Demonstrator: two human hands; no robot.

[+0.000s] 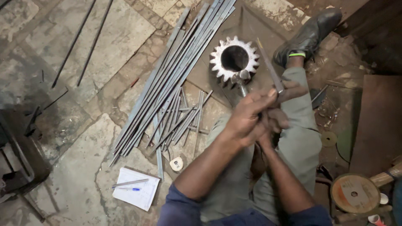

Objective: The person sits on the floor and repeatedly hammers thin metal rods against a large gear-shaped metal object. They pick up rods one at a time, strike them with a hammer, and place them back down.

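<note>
While the person sits on the stone floor (75, 167), both hands are clamped shut together: the left hand (247, 117) over the hammer (241, 79) handle, the right hand (279, 109) on a flat metal strip (270, 69), just in front of the toothed gear (234, 58), beside long steel bars (167, 83).

I see a narrow flat metal strip (270, 69) slanting toward 11 o'clock. At 12 o'clock from it, a hammer (241, 78) points its head at a toothed steel gear (233, 58).
</note>
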